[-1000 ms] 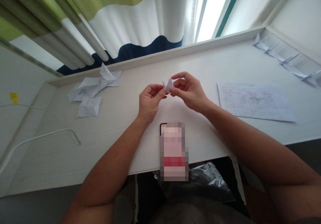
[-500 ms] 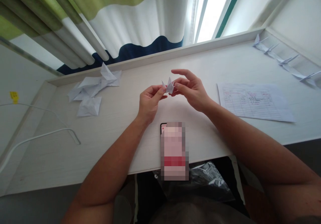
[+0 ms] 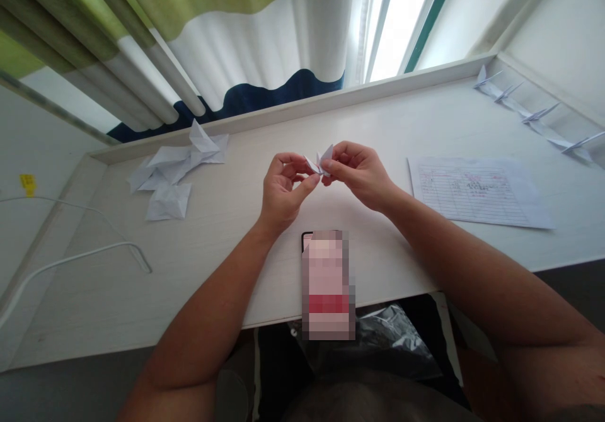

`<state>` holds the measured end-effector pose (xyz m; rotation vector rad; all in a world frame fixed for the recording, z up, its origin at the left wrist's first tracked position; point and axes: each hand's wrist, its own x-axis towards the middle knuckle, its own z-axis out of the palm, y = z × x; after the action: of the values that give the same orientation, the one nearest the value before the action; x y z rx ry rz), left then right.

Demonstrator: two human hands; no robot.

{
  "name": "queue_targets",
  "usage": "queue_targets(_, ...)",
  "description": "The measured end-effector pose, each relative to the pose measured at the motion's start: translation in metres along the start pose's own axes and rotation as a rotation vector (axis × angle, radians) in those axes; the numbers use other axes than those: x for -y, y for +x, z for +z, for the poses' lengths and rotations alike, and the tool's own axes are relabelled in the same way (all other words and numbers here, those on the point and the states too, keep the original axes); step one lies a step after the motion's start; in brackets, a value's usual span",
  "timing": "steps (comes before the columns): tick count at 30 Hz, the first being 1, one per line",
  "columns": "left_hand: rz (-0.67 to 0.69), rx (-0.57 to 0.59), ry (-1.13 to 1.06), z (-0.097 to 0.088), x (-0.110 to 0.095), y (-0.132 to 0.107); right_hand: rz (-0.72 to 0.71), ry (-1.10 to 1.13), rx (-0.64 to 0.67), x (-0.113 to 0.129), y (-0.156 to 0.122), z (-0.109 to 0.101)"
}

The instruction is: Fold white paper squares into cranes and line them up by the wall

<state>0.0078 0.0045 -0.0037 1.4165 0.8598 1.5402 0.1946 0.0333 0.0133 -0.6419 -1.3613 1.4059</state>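
Observation:
A small folded white paper figure (image 3: 326, 155) with pointed flaps is held up over the middle of the desk, between both hands. My left hand (image 3: 287, 186) pinches its left side low down, thumb and fingertips together at the paper. My right hand (image 3: 357, 170) grips the right flap between thumb and curled fingers. Parts of the paper are hidden behind the fingertips. Nearer to me, below the hands, lies a phone (image 3: 307, 239), its screen mostly blurred out.
Several folded white papers (image 3: 170, 164) lie at the left on the desk (image 3: 227, 233). A written sheet (image 3: 477, 195) is at the right. Several paper cranes (image 3: 539, 114) line the back right edge. A white cable (image 3: 94, 250) curves at the left; curtains (image 3: 255, 44) hang behind.
My right hand has closed its raised index finger and now grips the right flap. My left fingers have shifted on the paper, and its flaps are spread wider apart.

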Motion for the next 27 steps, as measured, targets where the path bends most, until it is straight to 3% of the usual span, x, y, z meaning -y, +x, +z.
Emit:
queue_targets(13, -0.049, 0.060, 0.131, 0.0012, -0.0046, 0.0009, -0.002, -0.031, -0.023, 0.0023, -0.0007, -0.0006)
queue_targets(27, -0.043, 0.149, 0.151, -0.0013, -0.0053, 0.0047, 0.119, 0.058, -0.010, 0.0049, -0.0017, 0.0015)
